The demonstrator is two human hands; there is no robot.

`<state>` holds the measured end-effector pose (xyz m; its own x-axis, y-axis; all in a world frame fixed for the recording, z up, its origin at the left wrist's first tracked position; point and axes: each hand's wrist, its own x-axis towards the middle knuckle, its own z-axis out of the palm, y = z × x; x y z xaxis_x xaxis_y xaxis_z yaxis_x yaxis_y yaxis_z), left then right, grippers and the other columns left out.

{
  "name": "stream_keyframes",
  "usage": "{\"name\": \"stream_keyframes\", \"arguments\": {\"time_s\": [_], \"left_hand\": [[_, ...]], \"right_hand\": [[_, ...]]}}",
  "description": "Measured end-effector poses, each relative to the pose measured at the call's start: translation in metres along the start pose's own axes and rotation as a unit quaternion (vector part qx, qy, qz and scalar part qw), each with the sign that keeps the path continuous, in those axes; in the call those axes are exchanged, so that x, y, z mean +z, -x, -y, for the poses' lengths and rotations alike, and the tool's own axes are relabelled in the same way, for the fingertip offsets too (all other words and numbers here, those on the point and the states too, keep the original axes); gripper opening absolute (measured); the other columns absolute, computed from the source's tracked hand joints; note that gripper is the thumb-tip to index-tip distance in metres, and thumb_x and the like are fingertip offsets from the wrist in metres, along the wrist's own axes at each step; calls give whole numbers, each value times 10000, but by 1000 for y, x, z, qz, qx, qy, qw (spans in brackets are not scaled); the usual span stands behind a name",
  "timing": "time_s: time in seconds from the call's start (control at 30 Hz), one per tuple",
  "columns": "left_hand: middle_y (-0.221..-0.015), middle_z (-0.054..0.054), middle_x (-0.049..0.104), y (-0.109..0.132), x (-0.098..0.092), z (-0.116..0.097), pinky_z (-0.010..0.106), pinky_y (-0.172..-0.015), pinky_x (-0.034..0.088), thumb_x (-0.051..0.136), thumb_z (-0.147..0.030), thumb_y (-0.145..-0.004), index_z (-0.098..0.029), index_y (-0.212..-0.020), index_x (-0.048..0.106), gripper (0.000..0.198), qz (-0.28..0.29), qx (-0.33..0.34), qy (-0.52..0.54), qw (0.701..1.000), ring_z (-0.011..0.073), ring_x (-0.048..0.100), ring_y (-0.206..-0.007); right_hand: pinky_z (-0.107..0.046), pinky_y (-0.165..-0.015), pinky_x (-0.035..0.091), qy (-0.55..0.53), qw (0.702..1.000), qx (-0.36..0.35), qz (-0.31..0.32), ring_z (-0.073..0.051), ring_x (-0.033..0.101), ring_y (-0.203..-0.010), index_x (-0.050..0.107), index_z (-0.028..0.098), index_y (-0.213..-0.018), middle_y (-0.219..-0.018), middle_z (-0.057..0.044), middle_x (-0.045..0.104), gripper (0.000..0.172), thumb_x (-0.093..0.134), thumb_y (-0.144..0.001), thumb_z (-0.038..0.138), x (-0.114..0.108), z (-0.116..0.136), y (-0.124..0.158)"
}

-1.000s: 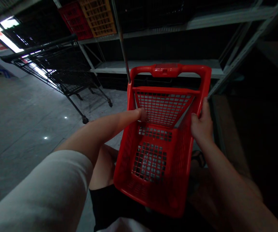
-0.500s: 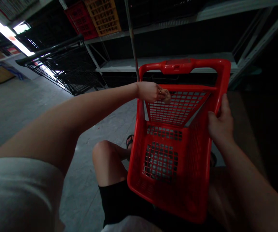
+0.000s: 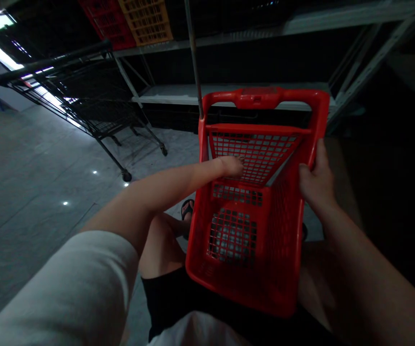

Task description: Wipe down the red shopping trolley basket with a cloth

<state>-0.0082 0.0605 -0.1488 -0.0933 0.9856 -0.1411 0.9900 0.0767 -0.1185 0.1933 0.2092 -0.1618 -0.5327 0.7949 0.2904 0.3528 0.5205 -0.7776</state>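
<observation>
A red plastic shopping basket [image 3: 261,98] with a carrying handle and mesh walls rests tilted across my lap. My right hand [image 3: 317,180] wraps around the basket's right rim and grips it. My left arm reaches across, and my left hand [image 3: 232,166] lies over the basket's mesh wall [image 3: 254,151], with curled fingers touching the grid. Nothing shows in those fingers. The basket's inside looks bare.
A black wire shopping cart [image 3: 81,96] on casters stands to the left on the grey tiled floor [image 3: 30,154]. Ahead rises white metal shelving [image 3: 229,93] with a red crate [image 3: 104,21] and an orange crate [image 3: 145,21] on top. A metal pole [image 3: 194,57] stands behind the basket.
My left hand has dropped from near the basket's upper rim to lower on the mesh wall. The right hand still grips the rim, and the view has shifted slightly.
</observation>
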Motion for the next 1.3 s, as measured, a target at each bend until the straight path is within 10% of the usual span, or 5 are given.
{"name": "stream_keyframes", "arguments": {"time_s": [0.43,0.57,0.73,0.93,1.3], "left_hand": [[-1140,49,831,39,-12,13,266,-856,595,486,-34,-994,-211,-1112,807,386,-171,-10,232,958,178,794,-1035],[-1272,44,813,36,-6,12,342,-998,611,490,-18,-978,-257,-1295,766,483,-210,-25,262,942,215,777,-1178],[-1332,42,792,38,-9,14,346,-1098,571,516,13,-971,-229,-1293,757,470,-253,-45,293,921,196,747,-1244],[-1197,31,817,45,-13,8,306,-952,604,700,-181,-995,-225,-1282,707,291,-258,-58,311,913,201,782,-1092],[-1823,71,227,3,-40,87,535,-1396,180,453,-354,-1096,-243,-1726,280,663,-267,-7,93,959,290,112,-1713]], "right_hand": [[-502,-1275,405,169,984,-27,46,-318,450,-1590,218,98,-1745,-1770,-258,284,775,480,-1018,137,-15,11,-19],[-608,-1366,219,206,965,-159,20,-334,126,-1709,269,74,-1720,-1812,-213,190,815,480,-933,102,16,21,-6],[-568,-1288,413,-93,991,-41,87,-287,491,-1551,616,227,-1461,-1623,-108,575,503,535,-979,350,82,32,4],[-344,-823,641,-521,793,231,216,-210,751,-982,718,270,-1034,-1072,-30,803,319,755,-843,522,122,34,22],[-489,-1137,511,-147,933,155,-291,-248,680,-1170,628,187,-1159,-1215,-100,709,421,611,-739,172,144,-55,17]]}}
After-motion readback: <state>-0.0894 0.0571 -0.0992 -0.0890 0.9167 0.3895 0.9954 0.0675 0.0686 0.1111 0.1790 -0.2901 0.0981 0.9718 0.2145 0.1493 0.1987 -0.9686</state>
